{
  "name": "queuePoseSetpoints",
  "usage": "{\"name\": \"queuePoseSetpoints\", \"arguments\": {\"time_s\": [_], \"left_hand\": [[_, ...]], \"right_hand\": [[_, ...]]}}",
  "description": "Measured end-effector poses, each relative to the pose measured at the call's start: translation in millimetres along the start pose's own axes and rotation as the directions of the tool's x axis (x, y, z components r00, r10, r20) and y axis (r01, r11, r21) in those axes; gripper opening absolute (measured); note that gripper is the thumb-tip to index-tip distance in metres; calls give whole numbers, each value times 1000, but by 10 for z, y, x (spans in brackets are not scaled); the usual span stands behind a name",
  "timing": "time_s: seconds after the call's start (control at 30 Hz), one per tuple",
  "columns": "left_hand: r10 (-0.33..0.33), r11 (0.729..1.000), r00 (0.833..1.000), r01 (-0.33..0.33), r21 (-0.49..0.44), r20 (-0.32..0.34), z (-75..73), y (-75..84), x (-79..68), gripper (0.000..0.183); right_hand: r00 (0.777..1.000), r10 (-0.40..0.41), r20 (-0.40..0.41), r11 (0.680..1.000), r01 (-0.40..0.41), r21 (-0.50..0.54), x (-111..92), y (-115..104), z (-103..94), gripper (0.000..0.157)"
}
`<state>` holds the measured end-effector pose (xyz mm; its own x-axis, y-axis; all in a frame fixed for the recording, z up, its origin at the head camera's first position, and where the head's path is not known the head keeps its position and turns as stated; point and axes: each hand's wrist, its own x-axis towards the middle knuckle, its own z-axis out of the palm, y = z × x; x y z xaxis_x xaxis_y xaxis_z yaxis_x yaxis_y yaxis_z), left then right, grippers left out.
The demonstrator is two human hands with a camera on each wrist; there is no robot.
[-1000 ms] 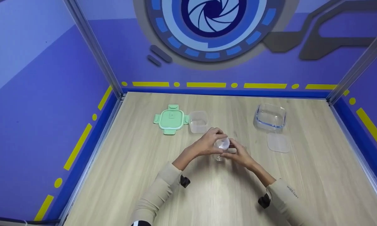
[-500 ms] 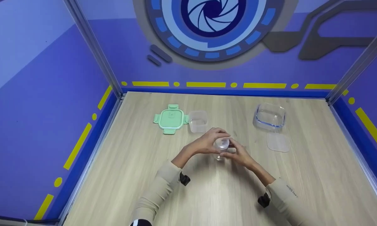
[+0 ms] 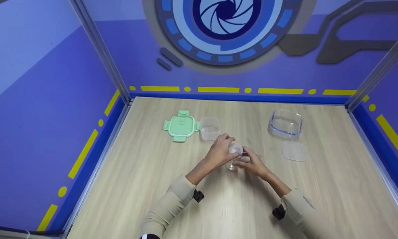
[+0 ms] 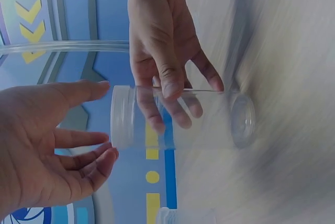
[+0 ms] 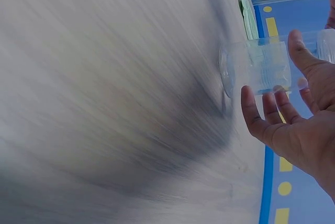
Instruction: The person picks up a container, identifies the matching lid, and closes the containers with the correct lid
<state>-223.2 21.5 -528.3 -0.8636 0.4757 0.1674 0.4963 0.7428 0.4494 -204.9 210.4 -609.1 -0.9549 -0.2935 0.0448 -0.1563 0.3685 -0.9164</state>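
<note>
A clear round jar point(image 4: 214, 122) stands upright on the table, with a translucent lid point(image 3: 234, 148) on its top. My right hand point(image 3: 255, 165) holds the jar's body, thumb on the near side and fingers round the far side, as the left wrist view shows through the clear wall. At the lid, my left hand point(image 3: 218, 152) is spread, its thumb and fingertips right at the lid's edge and loosely bent. In the right wrist view the left hand is mostly hidden behind the right hand point(image 5: 309, 114).
On the wooden table point(image 3: 152, 186), a green clip lid point(image 3: 181, 126) lies back left beside a translucent square tub point(image 3: 209, 128). A glass container point(image 3: 286, 124) stands back right, with a flat translucent lid point(image 3: 294, 151) before it. Blue-purple panels point(image 3: 199, 73) enclose the back and sides.
My left hand has turned at the lid and its fingers have loosened from round it, the wrist shifting slightly right and nearer. My right hand keeps its hold on the jar.
</note>
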Motion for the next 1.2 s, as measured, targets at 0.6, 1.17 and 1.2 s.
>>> {"name": "queuePoseSetpoints", "arguments": {"time_s": [0.6,1.17,1.2], "left_hand": [[75,996,980,-64,-67,184,-58,-76,80,57],[172,984,961,-157,-82,217,-100,-103,97,59],[155,987,968,-146,-62,197,-93,-87,85,58]], "right_hand": [[999,-34,8,999,34,-3,28,55,24,59],[999,-31,13,999,31,11,26,71,-3,65],[1000,-27,11,1000,27,13,26,76,-5,65]]}}
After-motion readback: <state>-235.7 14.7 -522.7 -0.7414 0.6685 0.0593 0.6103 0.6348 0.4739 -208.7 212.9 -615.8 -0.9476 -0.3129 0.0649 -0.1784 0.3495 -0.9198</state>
